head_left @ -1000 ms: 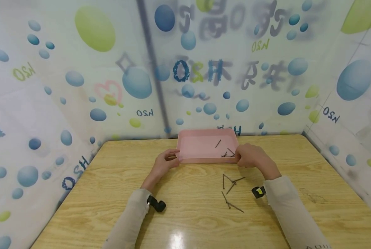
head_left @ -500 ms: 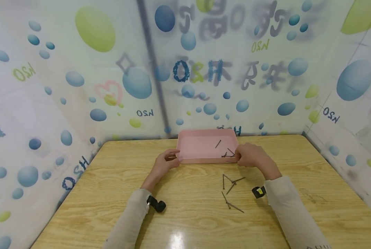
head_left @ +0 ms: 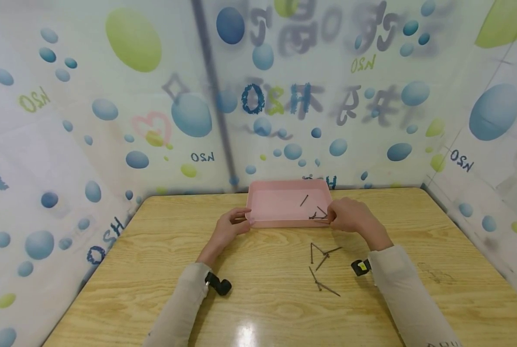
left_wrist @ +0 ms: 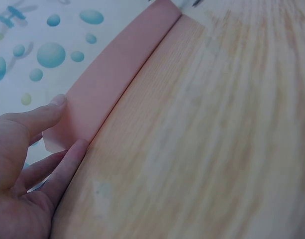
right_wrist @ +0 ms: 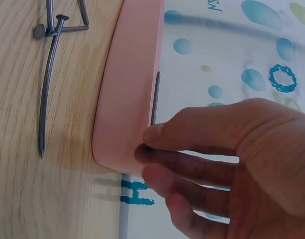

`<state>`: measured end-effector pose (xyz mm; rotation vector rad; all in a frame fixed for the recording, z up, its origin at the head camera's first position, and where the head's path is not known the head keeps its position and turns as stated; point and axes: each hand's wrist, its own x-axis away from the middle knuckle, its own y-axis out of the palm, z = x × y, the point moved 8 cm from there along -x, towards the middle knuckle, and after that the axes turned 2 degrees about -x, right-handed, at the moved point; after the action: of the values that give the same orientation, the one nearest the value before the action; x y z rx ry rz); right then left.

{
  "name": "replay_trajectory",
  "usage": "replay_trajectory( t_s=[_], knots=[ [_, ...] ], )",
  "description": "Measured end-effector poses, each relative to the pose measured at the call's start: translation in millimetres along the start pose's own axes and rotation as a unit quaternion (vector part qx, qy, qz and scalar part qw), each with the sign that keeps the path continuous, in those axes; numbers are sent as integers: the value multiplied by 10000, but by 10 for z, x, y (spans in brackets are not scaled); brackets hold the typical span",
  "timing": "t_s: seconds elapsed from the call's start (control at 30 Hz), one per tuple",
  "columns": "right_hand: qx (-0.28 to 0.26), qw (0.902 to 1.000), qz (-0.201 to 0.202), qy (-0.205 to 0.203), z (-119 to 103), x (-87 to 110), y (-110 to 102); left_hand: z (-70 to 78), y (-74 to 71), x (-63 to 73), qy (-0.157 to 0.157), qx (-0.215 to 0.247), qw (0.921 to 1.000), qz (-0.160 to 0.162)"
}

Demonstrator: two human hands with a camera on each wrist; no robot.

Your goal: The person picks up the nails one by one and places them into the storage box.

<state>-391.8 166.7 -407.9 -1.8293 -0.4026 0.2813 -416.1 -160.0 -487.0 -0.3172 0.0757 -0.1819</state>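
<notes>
A shallow pink tray point(head_left: 276, 224) stands at the back of the table. My left hand point(head_left: 228, 228) holds its front left corner, with thumb and fingers lying on either side of it in the left wrist view. At the front right corner, my right hand point(head_left: 351, 217) pinches a nail point(right_wrist: 155, 97) between thumb and index finger. That nail lies along the tray's rim, its point away from the hand; its head end is hidden by the fingertips. Inside the tray, several nails point(head_left: 304, 200) lie mostly towards the right.
More loose nails point(head_left: 321, 262) are scattered on the wooden table point(head_left: 258, 270) in front of the tray, some crossing each other. A patterned curtain point(head_left: 284, 135) hangs right behind the tray and along both sides.
My right hand has risen very slightly at the tray's corner, and the pinched nail shows more clearly beside the fingers. The left hand and the tray have stayed put.
</notes>
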Motion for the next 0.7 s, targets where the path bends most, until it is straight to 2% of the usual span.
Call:
replay_trajectory(
  t_s=[0.37,0.7],
  knots=[
    [104,9980,600,164,20,-29,-61,-13,4,-6,31,-39,10000,26],
    [199,9912,1272,296,9,-23,-150,0,3,-3,31,-75,10000,37]
  ],
)
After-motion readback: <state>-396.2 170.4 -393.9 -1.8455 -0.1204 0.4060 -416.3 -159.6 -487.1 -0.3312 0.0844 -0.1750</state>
